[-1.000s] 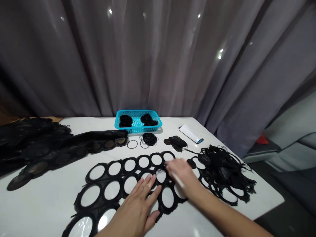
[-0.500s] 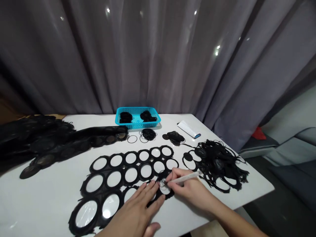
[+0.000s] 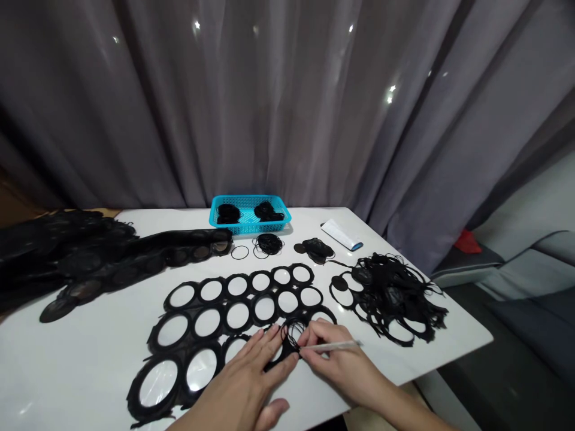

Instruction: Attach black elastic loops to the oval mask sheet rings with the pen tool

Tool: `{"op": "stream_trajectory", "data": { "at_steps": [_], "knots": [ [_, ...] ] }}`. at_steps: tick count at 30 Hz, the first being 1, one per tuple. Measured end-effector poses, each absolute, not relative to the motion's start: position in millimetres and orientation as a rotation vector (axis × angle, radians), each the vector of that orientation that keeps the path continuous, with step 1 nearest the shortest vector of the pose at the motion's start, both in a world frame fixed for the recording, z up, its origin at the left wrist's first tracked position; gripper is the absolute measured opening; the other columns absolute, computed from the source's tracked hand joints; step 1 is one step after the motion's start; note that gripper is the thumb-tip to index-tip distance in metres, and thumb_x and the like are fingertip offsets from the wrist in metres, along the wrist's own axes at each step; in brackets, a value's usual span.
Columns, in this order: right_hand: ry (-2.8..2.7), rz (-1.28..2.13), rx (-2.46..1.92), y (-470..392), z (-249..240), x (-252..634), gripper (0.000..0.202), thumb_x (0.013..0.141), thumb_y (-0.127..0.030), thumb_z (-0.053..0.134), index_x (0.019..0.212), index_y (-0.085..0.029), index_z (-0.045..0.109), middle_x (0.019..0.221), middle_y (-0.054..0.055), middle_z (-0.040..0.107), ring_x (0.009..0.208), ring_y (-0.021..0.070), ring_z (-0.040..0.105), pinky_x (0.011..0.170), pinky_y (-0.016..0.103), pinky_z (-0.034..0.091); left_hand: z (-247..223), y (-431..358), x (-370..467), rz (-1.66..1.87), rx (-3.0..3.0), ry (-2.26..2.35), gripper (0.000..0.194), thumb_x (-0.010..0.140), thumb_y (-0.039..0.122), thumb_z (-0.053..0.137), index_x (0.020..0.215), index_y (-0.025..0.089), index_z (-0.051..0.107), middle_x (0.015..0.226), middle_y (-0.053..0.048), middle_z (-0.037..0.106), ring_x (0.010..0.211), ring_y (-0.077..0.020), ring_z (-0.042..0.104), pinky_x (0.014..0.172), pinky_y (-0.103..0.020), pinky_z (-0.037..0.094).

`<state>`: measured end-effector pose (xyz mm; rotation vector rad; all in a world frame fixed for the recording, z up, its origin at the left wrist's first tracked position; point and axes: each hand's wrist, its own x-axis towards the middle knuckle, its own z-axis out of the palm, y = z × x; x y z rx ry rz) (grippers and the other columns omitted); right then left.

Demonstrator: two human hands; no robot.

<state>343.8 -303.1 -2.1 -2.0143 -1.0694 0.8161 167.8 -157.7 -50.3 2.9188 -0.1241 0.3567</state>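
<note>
A black rubbery sheet [image 3: 191,315] with rows of large round holes lies on the white table. My left hand [image 3: 251,371] rests flat on its near part, fingers stretched out and the thumb apart. My right hand [image 3: 335,356] pinches a slim, whitish pen-like tool [image 3: 335,346] that lies almost level. Its tip, by the left index fingertip, is too small to make out. Between the two hands, thin black rings [image 3: 295,329] lie loosely in and over one hole. Part of the sheet is hidden under both hands.
A blue basket [image 3: 251,228] holds two black bundles. Before it lie thin black rings [image 3: 269,243], one single ring [image 3: 239,252] and black scraps [image 3: 318,250]. Tangled black offcuts [image 3: 395,299] sit at right, a white packet [image 3: 341,234] behind them. More black sheeting [image 3: 90,263] is heaped at left.
My right hand has shifted slightly, bringing the tool tip nearer and lower, and the tool lies flatter. More thin black ring loops show between the hands. My left hand stays almost still.
</note>
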Motion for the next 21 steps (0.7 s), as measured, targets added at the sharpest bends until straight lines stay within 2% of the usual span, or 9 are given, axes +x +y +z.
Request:
{"op": "stream_trajectory", "data": {
  "at_steps": [3,6,11,16,19,21],
  "knots": [
    [-1.188,0.766,-2.002,-309,-5,340,0.013,0.089,-0.017,0.061,0.08,-0.026,0.063,0.093,-0.006,0.064,0.091,0.0085,0.057,0.08,0.017,0.039,-50,-158,168,0.339,2.925,-0.106,0.077,0.079,0.034,0.074,0.148,0.035,0.038,0.155,-0.014,0.028,0.141,-0.0319,0.036,0.107,-0.05,0.048],
    [-1.245,0.743,-2.011,-313,-5,340,0.015,0.092,-0.02,0.058,0.097,-0.033,0.064,0.096,-0.007,0.063,0.093,0.0076,0.057,0.084,0.016,0.04,-49,-157,169,0.331,2.933,-0.101,0.076,0.08,0.033,0.073,0.147,0.035,0.038,0.155,-0.016,0.027,0.142,-0.0318,0.034,0.107,-0.05,0.048],
    [-1.324,0.73,-2.093,-315,-8,339,0.007,0.094,-0.027,0.058,0.093,-0.031,0.064,0.098,-0.006,0.064,0.092,0.0079,0.058,0.08,0.016,0.042,-49,-158,169,0.324,2.899,-0.102,0.077,0.078,0.032,0.075,0.146,0.035,0.04,0.155,-0.014,0.028,0.142,-0.0319,0.035,0.108,-0.05,0.047],
    [-1.851,0.099,-2.132,-315,-27,341,0.028,0.096,-0.023,0.043,0.121,-0.03,0.055,0.109,0.001,0.065,0.1,0.0155,0.056,0.092,0.028,0.041,-50,-159,169,0.315,2.886,-0.105,0.077,0.078,0.029,0.073,0.147,0.033,0.04,0.155,-0.014,0.029,0.141,-0.0332,0.036,0.109,-0.052,0.046],
    [-1.685,-0.183,-2.272,-308,-14,371,0.028,0.096,-0.018,0.04,0.115,-0.03,0.057,0.115,-0.001,0.065,0.107,0.0165,0.055,0.096,0.03,0.037,-49,-158,170,0.345,2.921,-0.123,0.07,0.08,0.034,0.072,0.144,0.032,0.044,0.154,-0.019,0.029,0.139,-0.0357,0.037,0.105,-0.053,0.048],
    [-1.339,-0.28,-2.414,-300,6,398,0.022,0.097,-0.024,0.04,0.107,-0.029,0.059,0.109,-0.002,0.066,0.106,0.0169,0.056,0.096,0.031,0.034,-48,-158,170,0.379,2.942,-0.136,0.068,0.08,0.035,0.072,0.143,0.031,0.046,0.153,-0.021,0.029,0.139,-0.0364,0.037,0.103,-0.052,0.049]
  ]
}}
